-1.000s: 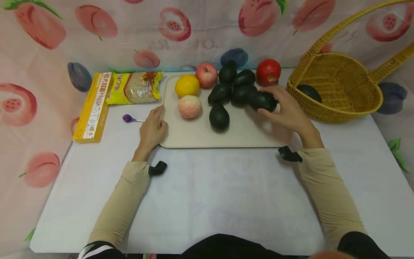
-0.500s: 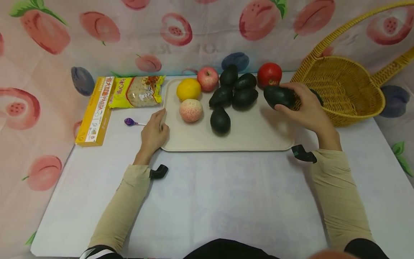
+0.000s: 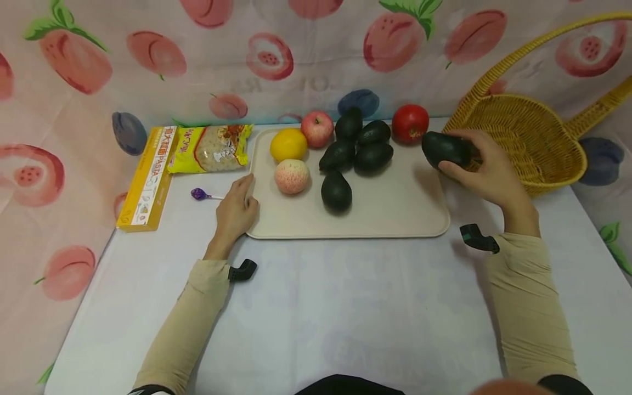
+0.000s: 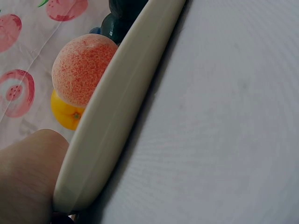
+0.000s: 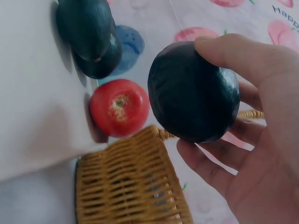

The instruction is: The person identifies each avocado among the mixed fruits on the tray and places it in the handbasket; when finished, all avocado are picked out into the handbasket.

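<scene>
My right hand (image 3: 494, 170) grips a dark green avocado (image 3: 446, 150) in the air, between the tray's right edge and the wicker basket (image 3: 523, 104). In the right wrist view, thumb and fingers curl round the avocado (image 5: 194, 93). At the left edge of the beige tray (image 3: 395, 211), my left hand (image 3: 236, 211) holds the rim; its fingers are mostly hidden in the left wrist view. Several more avocados (image 3: 337, 192) lie on the tray, beside a yellow orange-like fruit (image 3: 288, 145), a speckled pink peach (image 3: 292, 176) and a red apple (image 3: 317, 129).
A tomato (image 3: 410, 124) sits at the tray's back right corner. Left of the tray are a yellow pasta box (image 3: 147, 181), a yellow food bag (image 3: 211, 148) and a purple lollipop (image 3: 199, 193). The basket's tall handle arches up at the right.
My right hand has lifted the avocado off the group and carried it right, past the tray's edge to the basket. My left hand stays at the tray's rim. The head view has tilted slightly.
</scene>
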`<action>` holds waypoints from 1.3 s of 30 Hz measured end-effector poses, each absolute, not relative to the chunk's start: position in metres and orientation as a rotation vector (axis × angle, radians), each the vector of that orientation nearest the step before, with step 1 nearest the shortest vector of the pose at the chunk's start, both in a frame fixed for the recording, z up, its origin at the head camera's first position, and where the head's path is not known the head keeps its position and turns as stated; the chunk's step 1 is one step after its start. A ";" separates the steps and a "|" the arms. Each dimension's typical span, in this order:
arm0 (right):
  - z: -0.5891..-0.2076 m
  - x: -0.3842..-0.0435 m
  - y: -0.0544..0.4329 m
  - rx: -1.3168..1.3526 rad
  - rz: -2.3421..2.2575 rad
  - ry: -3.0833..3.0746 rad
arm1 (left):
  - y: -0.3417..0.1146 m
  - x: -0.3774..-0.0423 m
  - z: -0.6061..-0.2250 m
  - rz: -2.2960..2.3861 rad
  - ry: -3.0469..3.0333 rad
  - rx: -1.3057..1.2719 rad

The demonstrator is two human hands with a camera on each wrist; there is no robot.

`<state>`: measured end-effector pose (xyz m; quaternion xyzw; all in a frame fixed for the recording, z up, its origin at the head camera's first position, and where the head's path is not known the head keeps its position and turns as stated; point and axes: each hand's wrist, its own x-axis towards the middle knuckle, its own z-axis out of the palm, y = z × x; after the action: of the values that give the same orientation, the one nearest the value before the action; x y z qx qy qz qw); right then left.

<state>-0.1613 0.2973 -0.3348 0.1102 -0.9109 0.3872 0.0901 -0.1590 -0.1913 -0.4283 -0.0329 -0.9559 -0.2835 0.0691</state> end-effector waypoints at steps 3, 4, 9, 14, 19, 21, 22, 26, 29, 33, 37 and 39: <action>-0.335 -0.160 0.304 0.289 1.176 -2.709 | -0.192 -0.158 -0.429 -0.852 -2.881 -0.094; -0.335 -0.160 0.306 0.281 1.180 -2.708 | -0.191 -0.158 -0.429 -0.853 -2.881 -0.096; -0.337 -0.163 0.316 0.213 1.149 -2.725 | -0.192 -0.158 -0.428 -0.861 -2.871 -0.103; -0.338 -0.163 0.327 0.156 1.173 -2.718 | -0.193 -0.159 -0.429 -0.853 -2.874 -0.105; -0.338 -0.161 0.334 0.125 1.202 -2.704 | -0.192 -0.158 -0.429 -0.851 -2.871 -0.106; -0.337 -0.160 0.337 0.119 1.211 -2.699 | -0.192 -0.158 -0.428 -0.856 -2.866 -0.104; -0.337 -0.160 0.338 0.115 1.220 -2.696 | -0.192 -0.158 -0.428 -0.857 -2.864 -0.104; -0.335 -0.158 0.342 0.094 1.246 -2.691 | -0.192 -0.159 -0.430 -0.858 -2.864 -0.103; -0.334 -0.156 0.346 0.062 1.264 -2.690 | -0.193 -0.159 -0.430 -0.853 -2.865 -0.101; -0.334 -0.155 0.353 -0.020 1.242 -2.697 | -0.193 -0.160 -0.430 -0.855 -2.867 -0.097; -0.338 -0.157 0.359 -0.137 1.201 -2.712 | -0.192 -0.160 -0.429 -0.854 -2.872 -0.091; -0.340 -0.157 0.363 -0.190 1.184 -2.720 | -0.191 -0.160 -0.430 -0.855 -2.870 -0.087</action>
<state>-0.1575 0.3628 -0.3397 -0.0637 -0.9117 0.3969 0.0843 -0.1604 -0.1915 -0.4298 -0.0289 -0.9554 -0.2847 0.0725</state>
